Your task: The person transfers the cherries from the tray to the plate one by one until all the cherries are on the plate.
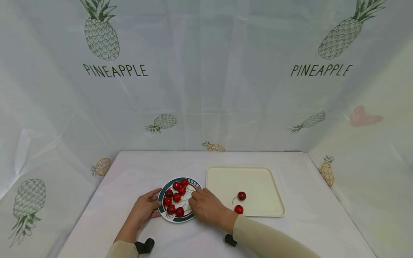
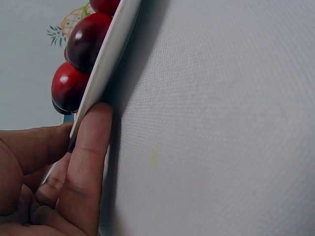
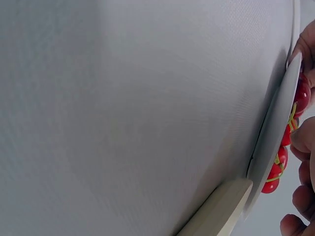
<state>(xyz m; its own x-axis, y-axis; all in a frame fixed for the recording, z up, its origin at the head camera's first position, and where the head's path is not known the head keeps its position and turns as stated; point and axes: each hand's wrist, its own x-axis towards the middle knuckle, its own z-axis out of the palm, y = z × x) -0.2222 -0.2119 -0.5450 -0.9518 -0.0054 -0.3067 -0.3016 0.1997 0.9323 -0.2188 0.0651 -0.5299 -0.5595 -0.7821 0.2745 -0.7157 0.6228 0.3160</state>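
Observation:
A round plate with a dark green patterned rim (image 1: 162, 213) stands on the table, holding several red cherries (image 1: 176, 197) with thin stems. My left hand (image 1: 146, 206) grips its left edge; in the left wrist view the thumb lies on the upper side and a finger (image 2: 88, 142) reaches beneath. Over the plate's right side, my right hand (image 1: 208, 206) has its fingers bent downward. Its thumb and finger tips (image 3: 301, 137) come together at a cherry's yellow-green stem (image 3: 292, 116) in the right wrist view. The hand itself covers that spot in the head view.
Right of the plate lies a cream rectangular tray (image 1: 258, 179). On it are a dark red cherry (image 1: 241, 195) with a stem and a brighter cherry (image 1: 238, 209) by the near edge. In the right wrist view the plate's edge meets the tray's corner. A pineapple-print curtain (image 1: 206, 89) hangs behind the white table.

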